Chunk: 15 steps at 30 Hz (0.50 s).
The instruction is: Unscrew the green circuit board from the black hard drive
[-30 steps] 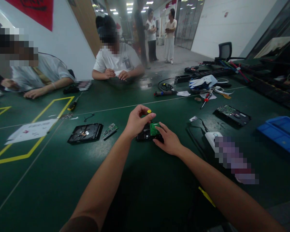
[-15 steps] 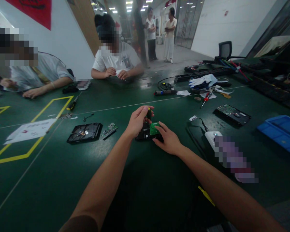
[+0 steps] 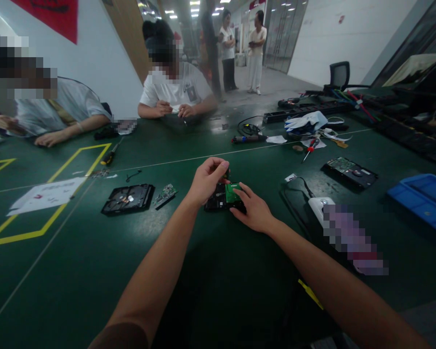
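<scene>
A black hard drive (image 3: 214,204) lies on the green table in front of me, with a green circuit board (image 3: 231,195) on its right part. My left hand (image 3: 207,180) is closed around an upright screwdriver (image 3: 228,171) above the drive; its handle is mostly covered by my fingers and its tip is hidden. My right hand (image 3: 253,207) grips the drive from the right, fingertips on the circuit board and thumb at the near edge. To the left sit another hard drive (image 3: 128,199) and a loose circuit board (image 3: 165,196).
A white device (image 3: 321,206) with a cable lies right of my arm. Farther right are a third hard drive (image 3: 350,173) and a blue tray (image 3: 421,194). Beyond lie a red screwdriver (image 3: 310,147) and gloves (image 3: 307,122). Two people sit across the table, at left and centre.
My left hand has turned slightly on the screwdriver, and its yellow handle top no longer shows. My right hand and the hard drive keep their places.
</scene>
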Motion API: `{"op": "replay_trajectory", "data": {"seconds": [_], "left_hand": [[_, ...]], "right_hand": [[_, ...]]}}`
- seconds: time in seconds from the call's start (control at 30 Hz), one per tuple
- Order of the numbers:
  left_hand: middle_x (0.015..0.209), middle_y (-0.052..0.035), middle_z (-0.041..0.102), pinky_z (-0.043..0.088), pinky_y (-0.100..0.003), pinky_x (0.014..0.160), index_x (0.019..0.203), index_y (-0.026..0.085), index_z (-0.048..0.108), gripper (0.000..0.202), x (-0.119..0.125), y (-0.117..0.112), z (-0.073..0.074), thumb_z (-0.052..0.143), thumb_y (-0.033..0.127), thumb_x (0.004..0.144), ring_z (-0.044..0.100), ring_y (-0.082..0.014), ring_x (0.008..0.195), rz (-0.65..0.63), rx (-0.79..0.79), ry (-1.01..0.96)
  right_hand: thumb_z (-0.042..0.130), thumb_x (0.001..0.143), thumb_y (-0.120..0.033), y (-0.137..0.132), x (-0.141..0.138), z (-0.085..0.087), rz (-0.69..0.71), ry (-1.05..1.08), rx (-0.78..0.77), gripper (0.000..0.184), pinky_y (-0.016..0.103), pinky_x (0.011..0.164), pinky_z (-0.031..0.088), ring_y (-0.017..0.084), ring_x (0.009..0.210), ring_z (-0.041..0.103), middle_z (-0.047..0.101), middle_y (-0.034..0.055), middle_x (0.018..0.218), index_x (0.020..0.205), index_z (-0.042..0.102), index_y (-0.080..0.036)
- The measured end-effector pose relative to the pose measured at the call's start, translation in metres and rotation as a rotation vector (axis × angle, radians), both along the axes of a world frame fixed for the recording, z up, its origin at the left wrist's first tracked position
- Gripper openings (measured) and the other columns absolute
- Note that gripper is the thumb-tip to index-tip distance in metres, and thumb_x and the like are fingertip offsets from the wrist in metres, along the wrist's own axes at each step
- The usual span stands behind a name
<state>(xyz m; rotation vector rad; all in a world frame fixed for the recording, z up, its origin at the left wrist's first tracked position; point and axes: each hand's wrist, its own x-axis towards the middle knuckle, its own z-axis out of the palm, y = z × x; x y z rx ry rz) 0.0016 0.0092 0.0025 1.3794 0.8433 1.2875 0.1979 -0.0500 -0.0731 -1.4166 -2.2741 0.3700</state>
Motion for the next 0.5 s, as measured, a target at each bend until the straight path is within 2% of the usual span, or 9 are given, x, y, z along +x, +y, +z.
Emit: {"op": "replay_trajectory", "data": {"seconds": [0.27, 0.5], "left_hand": [[0.091, -0.0020, 0.063, 0.060, -0.024, 0.063, 0.097, 0.019, 0.059, 0.033, 0.0029, -0.0022, 0.0009, 0.077, 0.046, 0.087, 0.061, -0.0119, 0.076, 0.002, -0.025, 0.005], [0.097, -0.0047, 0.065, 0.059, -0.024, 0.063, 0.103, 0.020, 0.073, 0.027, -0.0015, -0.0037, 0.0064, 0.071, 0.044, 0.091, 0.061, -0.0148, 0.083, -0.011, 0.027, 0.071]], "right_hand": [[0.059, 0.097, -0.050, -0.0007, -0.0017, 0.0018, -0.006, 0.005, -0.011, 0.066, 0.055, 0.109, 0.050, 0.038, 0.143, 0.049, 0.030, 0.0141, 0.169, 0.155, 0.042, -0.023], [0.059, 0.096, -0.050, 0.0002, -0.0011, -0.0009, 0.002, 0.018, 0.001, 0.066, 0.054, 0.110, 0.049, 0.037, 0.143, 0.048, 0.031, 0.0145, 0.168, 0.154, 0.043, -0.023]]}}
